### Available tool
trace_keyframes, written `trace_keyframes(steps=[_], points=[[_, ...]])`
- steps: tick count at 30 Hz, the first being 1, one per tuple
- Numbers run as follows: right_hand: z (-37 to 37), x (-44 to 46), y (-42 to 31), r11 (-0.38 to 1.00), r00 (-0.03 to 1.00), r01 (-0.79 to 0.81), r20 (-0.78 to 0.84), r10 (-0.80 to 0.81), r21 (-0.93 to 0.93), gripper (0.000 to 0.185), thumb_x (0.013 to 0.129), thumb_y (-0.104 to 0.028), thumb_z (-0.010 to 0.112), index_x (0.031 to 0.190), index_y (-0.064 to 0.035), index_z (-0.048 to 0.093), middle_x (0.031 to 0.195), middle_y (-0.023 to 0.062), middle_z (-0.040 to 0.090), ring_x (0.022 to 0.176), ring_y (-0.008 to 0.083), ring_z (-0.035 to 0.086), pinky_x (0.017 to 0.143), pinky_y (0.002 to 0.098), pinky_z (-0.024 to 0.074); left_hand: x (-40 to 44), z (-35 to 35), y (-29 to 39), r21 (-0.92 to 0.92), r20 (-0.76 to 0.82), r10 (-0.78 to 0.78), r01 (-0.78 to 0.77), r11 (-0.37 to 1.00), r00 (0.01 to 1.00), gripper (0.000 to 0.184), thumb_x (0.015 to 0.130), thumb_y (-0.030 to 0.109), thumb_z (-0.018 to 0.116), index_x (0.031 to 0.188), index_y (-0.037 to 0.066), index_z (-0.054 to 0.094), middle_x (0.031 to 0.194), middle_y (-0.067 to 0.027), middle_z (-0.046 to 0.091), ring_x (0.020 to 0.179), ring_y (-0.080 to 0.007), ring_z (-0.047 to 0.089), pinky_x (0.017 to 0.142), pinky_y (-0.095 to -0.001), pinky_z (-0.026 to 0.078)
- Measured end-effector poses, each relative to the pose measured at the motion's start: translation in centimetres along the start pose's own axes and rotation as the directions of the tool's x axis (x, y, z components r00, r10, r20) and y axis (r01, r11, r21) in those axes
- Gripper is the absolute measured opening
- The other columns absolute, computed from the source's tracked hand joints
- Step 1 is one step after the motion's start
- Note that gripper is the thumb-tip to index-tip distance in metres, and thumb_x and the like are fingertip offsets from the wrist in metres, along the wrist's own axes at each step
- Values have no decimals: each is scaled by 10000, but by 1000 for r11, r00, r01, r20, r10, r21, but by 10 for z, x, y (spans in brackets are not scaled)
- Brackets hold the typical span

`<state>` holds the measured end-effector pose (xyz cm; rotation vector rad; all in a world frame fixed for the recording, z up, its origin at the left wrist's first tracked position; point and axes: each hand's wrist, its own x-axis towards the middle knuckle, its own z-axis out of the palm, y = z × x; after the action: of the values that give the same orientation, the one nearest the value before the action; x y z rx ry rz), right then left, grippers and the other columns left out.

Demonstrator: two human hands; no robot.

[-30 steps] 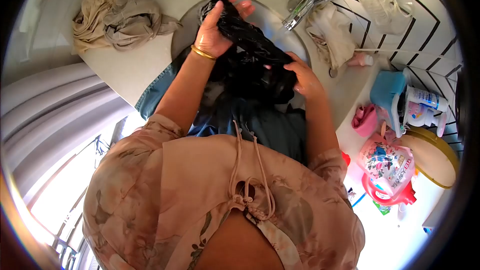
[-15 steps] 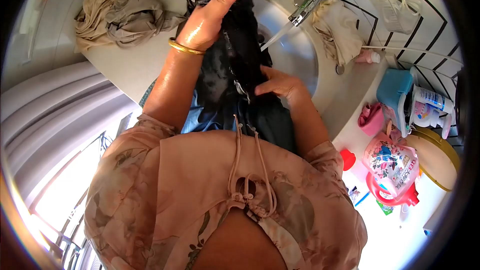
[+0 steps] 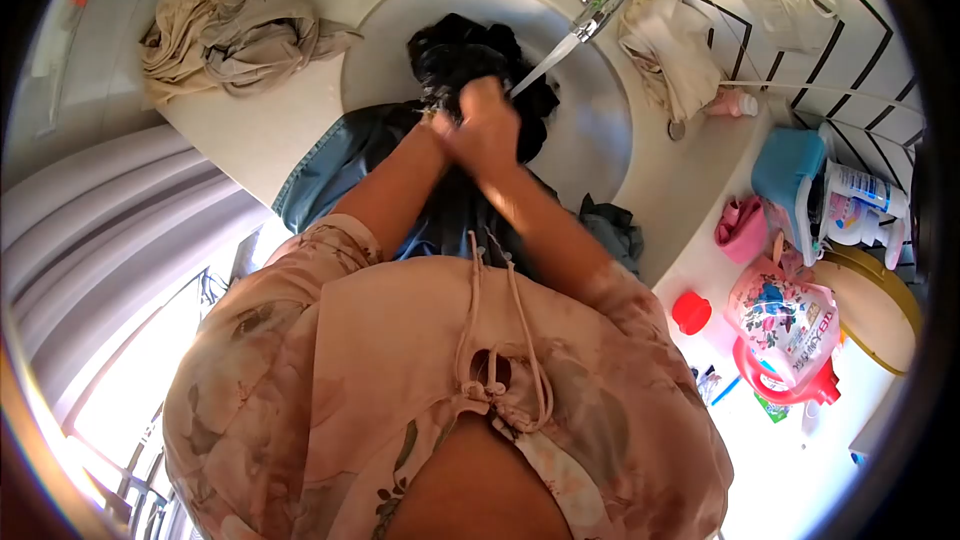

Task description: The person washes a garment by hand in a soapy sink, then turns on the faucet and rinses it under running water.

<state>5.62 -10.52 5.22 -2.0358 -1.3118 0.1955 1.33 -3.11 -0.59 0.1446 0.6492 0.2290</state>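
Note:
Wet black cloth (image 3: 465,55) lies bunched in the round sink (image 3: 590,130), under a stream of water from the chrome faucet (image 3: 610,0). Over the black cloth my right hand (image 3: 485,130) is closed, its fingers wrapped on the fabric near the middle of the basin. My left hand (image 3: 438,123) is beneath and beside it at the wrist, mostly hidden by my right hand and the cloth, so its fingers do not show. Dark blue fabric (image 3: 335,155) drapes over the sink's near edge, below my forearms.
Beige cloths (image 3: 250,35) lie on the left counter. A pale cloth (image 3: 670,50) sits right of the faucet. Farther right are a blue container (image 3: 785,165), a pink pouch (image 3: 785,320), a red cap (image 3: 692,312) and a yellow-rimmed basin (image 3: 875,325).
Both hands have come down and together at the middle of the sink. The black cloth, earlier raised and stretched between them, is now bunched low in the basin.

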Motion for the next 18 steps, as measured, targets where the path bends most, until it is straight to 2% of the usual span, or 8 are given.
trace_keyframes(steps=[2, 3, 5, 8, 11, 13, 15, 18], points=[[11, 33, 40, 892, 907, -413, -172, 385, -185, 343, 662, -313, 613, 793, -3, 545, 803, 205, 574, 737, 387, 563, 639, 454, 467, 8, 1, -8, 308, -268, 138, -51, 950, 953, 331, 865, 181, 367, 1133, 57, 516, 1126, -94, 534, 1055, -215, 493, 920, -371, 393], [1, 50, 62, 740, 741, -671, -17, 671, -39, 439, 688, -324, 602, 928, 34, 522, 891, 241, 564, 818, 409, 552, 705, 450, 458, 9, 2, -13, 59, -210, 76, -65, 996, 975, 300, 838, 163, 382, 1046, 51, 566, 1034, -89, 586, 961, -235, 548, 886, -384, 417], [17, 48, 104, 792, 806, -584, 13, 592, 175, 643, 701, -286, 570, 1184, 87, 366, 1069, 301, 495, 1051, 403, 470, 909, 392, 370, 19, 2, -14, -53, -18, 81, -81, 995, 997, 299, 820, 212, 420, 1021, 57, 578, 1009, -95, 600, 918, -258, 566, 869, -403, 425], [-5, 29, 40, 888, 933, -319, -57, 356, 330, 650, 689, -251, 521, 1229, 76, 368, 1119, 296, 478, 1068, 410, 456, 929, 391, 355, -8, 40, 21, -155, -180, 53, -82, 984, 982, 338, 808, 294, 451, 996, 52, 593, 983, -105, 610, 908, -271, 568, 860, -400, 431], [-3, 7, -10, 948, 951, -307, 49, 304, 79, 468, 699, -329, 591, 1037, -16, 511, 909, 230, 537, 893, 405, 533, 781, 433, 434, -2, 13, 10, -388, 294, 109, 14, 922, 950, 302, 846, 293, 439, 1016, 91, 586, 1073, -58, 582, 1000, -259, 522, 905, -412, 393], [6, 12, 11, 956, 963, -263, -88, 253, -130, 314, 712, -350, 597, 826, -63, 538, 731, 187, 536, 703, 375, 557, 632, 457, 464, 41, -49, -20, 84, 63, 127, -132, 988, 990, 286, 859, 268, 424, 1039, 94, 562, 1041, -56, 582, 1000, -239, 522, 888, -385, 409], [10, 40, 66, 839, 850, -516, -228, 475, -176, 319, 726, -334, 584, 853, -44, 548, 795, 209, 563, 743, 374, 562, 610, 439, 465, 6, 12, -16, -82, -52, -132, 128, 988, 990, 272, 837, 269, 438, 983, 83, 573, 949, -92, 602, 907, -233, 557, 878, -395, 413], [37, 41, 127, 607, 755, -601, 121, 644, 520, 309, 718, -260, 595, 773, 41, 550, 748, 215, 585, 686, 296, 581, 585, 380, 440, 20, 3, -19, -35, -54, -48, 46, 998, 997, 279, 815, 299, 462, 952, 87, 582, 859, -70, 622, 804, -219, 586, 764, -370, 475]])
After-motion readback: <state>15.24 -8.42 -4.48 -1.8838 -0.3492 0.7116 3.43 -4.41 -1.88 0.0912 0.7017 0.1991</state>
